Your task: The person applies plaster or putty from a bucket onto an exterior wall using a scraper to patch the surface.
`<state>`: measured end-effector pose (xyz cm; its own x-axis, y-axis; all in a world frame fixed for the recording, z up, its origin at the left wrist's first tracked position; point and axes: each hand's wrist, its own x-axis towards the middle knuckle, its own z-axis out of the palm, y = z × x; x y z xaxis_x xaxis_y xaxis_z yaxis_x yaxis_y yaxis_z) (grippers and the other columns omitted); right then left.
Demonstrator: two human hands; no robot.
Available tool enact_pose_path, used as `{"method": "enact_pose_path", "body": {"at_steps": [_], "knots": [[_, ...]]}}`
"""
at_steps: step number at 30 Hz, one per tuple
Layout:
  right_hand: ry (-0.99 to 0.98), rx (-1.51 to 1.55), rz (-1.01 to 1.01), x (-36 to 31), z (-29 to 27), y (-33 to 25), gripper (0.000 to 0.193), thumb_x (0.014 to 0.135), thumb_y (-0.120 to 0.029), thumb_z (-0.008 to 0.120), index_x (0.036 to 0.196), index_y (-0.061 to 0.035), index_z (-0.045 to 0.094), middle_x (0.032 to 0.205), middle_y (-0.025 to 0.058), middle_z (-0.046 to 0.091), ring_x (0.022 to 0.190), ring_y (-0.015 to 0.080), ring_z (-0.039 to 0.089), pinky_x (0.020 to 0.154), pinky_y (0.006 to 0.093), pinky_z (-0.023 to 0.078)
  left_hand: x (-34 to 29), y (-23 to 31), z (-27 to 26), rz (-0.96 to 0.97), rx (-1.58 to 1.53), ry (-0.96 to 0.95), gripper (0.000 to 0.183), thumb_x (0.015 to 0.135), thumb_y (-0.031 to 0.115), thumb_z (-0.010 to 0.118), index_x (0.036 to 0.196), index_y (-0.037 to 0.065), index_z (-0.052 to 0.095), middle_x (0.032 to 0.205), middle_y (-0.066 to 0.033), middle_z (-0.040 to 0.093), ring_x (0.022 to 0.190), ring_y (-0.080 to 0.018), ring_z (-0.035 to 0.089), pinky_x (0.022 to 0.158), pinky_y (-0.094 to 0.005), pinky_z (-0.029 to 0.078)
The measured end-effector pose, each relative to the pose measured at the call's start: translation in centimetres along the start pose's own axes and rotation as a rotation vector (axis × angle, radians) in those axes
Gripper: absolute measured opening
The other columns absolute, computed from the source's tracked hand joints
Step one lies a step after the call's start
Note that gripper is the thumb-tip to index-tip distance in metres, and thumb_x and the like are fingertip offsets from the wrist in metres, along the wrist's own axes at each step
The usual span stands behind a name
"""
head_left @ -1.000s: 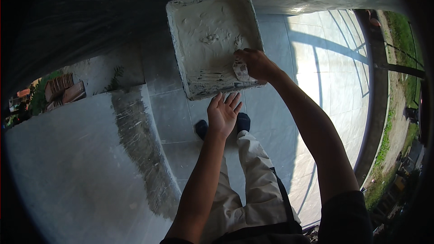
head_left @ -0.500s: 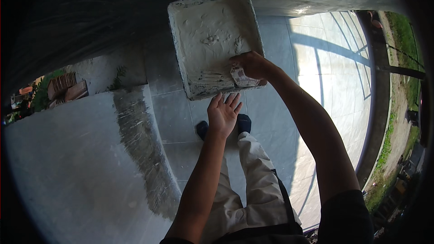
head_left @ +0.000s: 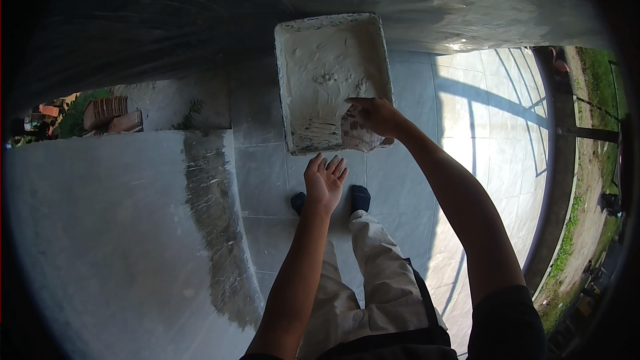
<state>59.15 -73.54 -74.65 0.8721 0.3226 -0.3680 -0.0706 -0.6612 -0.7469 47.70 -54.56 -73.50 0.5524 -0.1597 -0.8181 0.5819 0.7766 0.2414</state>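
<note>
A rectangular tray (head_left: 281, 87) with a crusted rim holds wet, off-white plaster (head_left: 320, 60), lumpy in the middle and scraped into streaks near the front. Closed around a flat, plaster-smeared scraper (head_left: 361, 139), my right hand (head_left: 379, 117) is over the tray's near right corner, its index finger stretched along the tool. The scraper's handle is hidden under my fingers. My left hand (head_left: 325, 183) is just below the tray's near edge, palm up, with fingers spread and nothing in it. Whether its fingertips touch the rim, I cannot tell.
Grey tiles (head_left: 263, 183) lie under my feet. At left is a pale surface (head_left: 113, 213) with a dark, rough strip (head_left: 217, 227). Dark sheeting (head_left: 200, 20) spans the far side. Sunlit tiles (head_left: 493, 160) reach a dark edge beam (head_left: 557, 180) at right. Stacked tiles (head_left: 105, 112) sit far left.
The scene, tray included, has shifted lower and slightly right in the view. The scraper has turned in my right hand, showing a broader, darker face. My left hand stays open.
</note>
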Motion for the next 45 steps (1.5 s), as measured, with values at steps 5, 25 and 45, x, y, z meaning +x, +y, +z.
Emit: {"method": "enact_pose_path", "body": {"at_steps": [5, 25, 45], "knots": [[0.18, 0.233, 0.089, -0.3, -0.4, -3.3, 0.036, 0.089, -0.011, 0.05, 0.122, 0.0012, 0.059, 0.102, 0.0245, 0.069, 0.096, 0.0348, 0.069, 0.084, 0.0412, 0.053, -3.0, 3.0, 1.2, 0.134, -0.012, 0.072, 0.088, 0.098, 0.037, 0.048, 0.154, -0.002, -0.008, 0.159, -0.0224, 0.019, 0.148, -0.0325, 0.023, 0.121, -0.0425, 0.02], [-0.271, 1.224, -0.085, -8.6, 1.8, -35.9, 0.026, 0.096, 0.001, 0.047, 0.122, 0.0022, 0.049, 0.108, 0.0141, 0.062, 0.1, 0.0235, 0.065, 0.088, 0.0408, 0.054, -25.3, 18.5, -0.4, 0.815, -0.082, 0.0, 0.065, 0.095, 0.034, 0.054, 0.148, 0.008, 0.028, 0.146, -0.0141, 0.039, 0.135, -0.0278, 0.038, 0.111, -0.0444, 0.03], [-0.894, 1.27, -0.566, -30.3, 9.3, -69.2, 0.026, 0.096, 0.004, 0.041, 0.121, 0.0019, 0.047, 0.112, 0.0141, 0.06, 0.095, 0.0211, 0.064, 0.089, 0.038, 0.057, -65.1, 23.6, -10.5, 1.663, 0.021, 0.053, 0.055, 0.098, 0.033, 0.049, 0.144, 0.008, 0.036, 0.141, -0.0143, 0.046, 0.125, -0.0252, 0.046, 0.108, -0.0431, 0.034]]}}
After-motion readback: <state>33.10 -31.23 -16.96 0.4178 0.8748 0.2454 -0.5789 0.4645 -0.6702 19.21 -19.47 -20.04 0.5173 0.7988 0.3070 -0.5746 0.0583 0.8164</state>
